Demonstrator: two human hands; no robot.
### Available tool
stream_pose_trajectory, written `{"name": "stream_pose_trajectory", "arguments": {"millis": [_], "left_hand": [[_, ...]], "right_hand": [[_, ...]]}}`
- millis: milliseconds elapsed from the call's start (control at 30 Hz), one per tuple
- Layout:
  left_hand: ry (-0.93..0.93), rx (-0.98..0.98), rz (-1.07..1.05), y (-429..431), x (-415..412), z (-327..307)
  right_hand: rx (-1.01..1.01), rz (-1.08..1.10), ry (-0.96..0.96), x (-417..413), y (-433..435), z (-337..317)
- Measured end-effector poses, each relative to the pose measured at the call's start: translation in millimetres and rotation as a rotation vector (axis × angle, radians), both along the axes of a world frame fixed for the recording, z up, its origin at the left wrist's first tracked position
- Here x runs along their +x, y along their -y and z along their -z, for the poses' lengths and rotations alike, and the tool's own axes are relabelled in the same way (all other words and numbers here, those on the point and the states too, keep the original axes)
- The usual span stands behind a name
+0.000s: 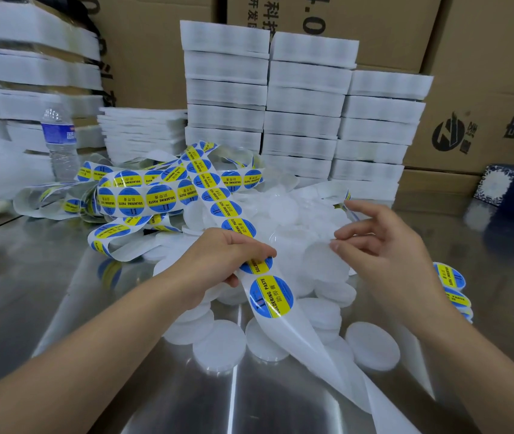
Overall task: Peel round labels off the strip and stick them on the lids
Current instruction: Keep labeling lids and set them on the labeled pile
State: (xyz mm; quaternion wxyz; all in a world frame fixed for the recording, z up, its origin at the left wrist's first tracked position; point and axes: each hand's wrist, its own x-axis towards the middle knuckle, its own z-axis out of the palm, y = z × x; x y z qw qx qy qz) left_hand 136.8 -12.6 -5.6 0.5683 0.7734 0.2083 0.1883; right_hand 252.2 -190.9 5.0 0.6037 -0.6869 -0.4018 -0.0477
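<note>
Head view, looking down at a work table. Brown cardboard boxes [484, 89] fill the back, with tall stacks of white foam trays [305, 104] in front of them. A shiny steel table [61, 277] runs toward me, and a clear water bottle [59, 136] stands at far left.

Mid-table lies a loose heap of round, white, translucent lids [283, 211], spilling toward me. A few labelled lids [451, 277] are stacked at the right, just beyond my right wrist.

The strip [215, 195] of blue-and-yellow round labels lies tangled at far left. From there it runs diagonally over the heap toward me and to the right, and its bare backing trails off the bottom edge.

My left hand [224, 258] grips the strip, fingers curled round it and thumb pressing on one label. The next whole label [271, 296] sits on the strip just on my side of that thumb, facing up.

My right hand [384, 239] hovers over the heap, well to the right of the strip. Its fingers are loosely bent and point left, and I can see nothing held in them.

The left hand is nearer that label but is busy holding the strip. I judge the free right hand must reach left and toward me, across the strip's long line, to peel it.
</note>
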Motion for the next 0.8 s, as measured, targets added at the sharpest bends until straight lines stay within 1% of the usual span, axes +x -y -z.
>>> {"name": "stream_pose_trajectory", "arguments": {"millis": [133, 267, 333, 467, 533, 633, 700, 800], "left_hand": [[-0.045, -0.032, 0.092, 6, -1, -1], [-0.099, -0.037, 0.096, 9, 1, -1], [-0.106, -0.045, 0.095, 9, 2, -1], [-0.069, -0.114, 0.078, 7, 3, 2], [-0.048, -0.155, 0.074, 6, 3, 3], [-0.027, -0.212, 0.061, 4, 3, 3], [-0.017, -0.247, 0.054, 4, 4, 3], [-0.009, -0.263, 0.067, 3, 4, 3]], "right_hand": [[0.112, -0.001, 0.058, -8, -4, 3], [0.115, -0.054, 0.151, -20, -12, 15], [0.084, -0.08, 0.257, -24, -14, 20], [0.007, -0.097, 0.547, -28, -13, 21], [-0.009, -0.12, 0.604, -29, -12, 21], [0.014, -0.127, 0.611, -31, -12, 20], [0.03, -0.103, 0.526, -32, -10, 17], [0.048, -0.093, 0.338, -29, -6, 10]]}}
